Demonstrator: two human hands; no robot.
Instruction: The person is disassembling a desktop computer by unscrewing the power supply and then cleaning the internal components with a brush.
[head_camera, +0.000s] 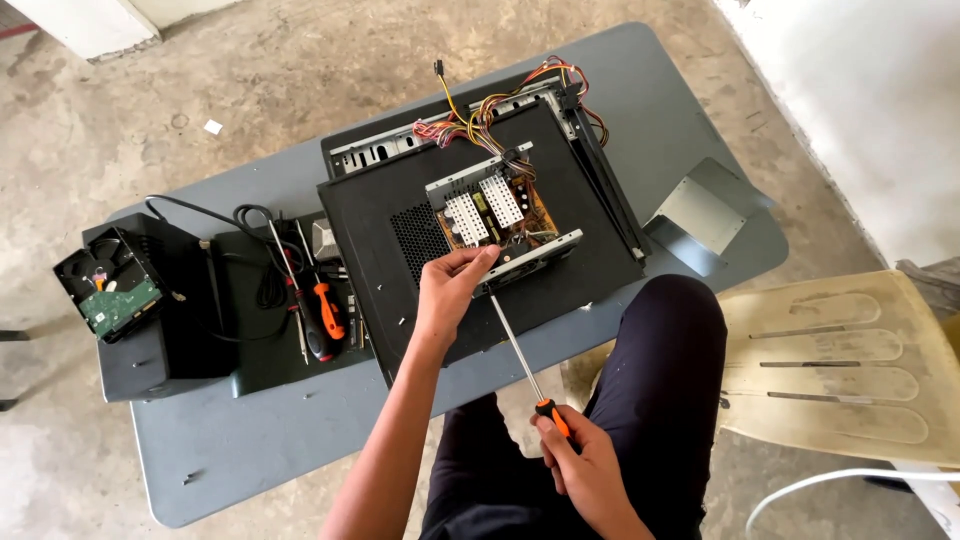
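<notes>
An opened power supply unit (497, 215) with white heat sinks and a bundle of coloured wires (500, 105) sits on a black computer case panel (580, 220). My left hand (450, 285) pinches the near metal edge of the unit, where the tip of a long screwdriver (518, 350) meets it. My right hand (585, 465) grips the screwdriver's orange and black handle, low in view above my lap.
The grey table (240, 440) carries a hard drive (110, 285) on a black box at left, plus an orange-handled screwdriver (328, 310), black cables (255, 250) and small tools. A grey metal cover (700, 215) lies at right. A worn plastic chair (830, 360) stands beside my leg.
</notes>
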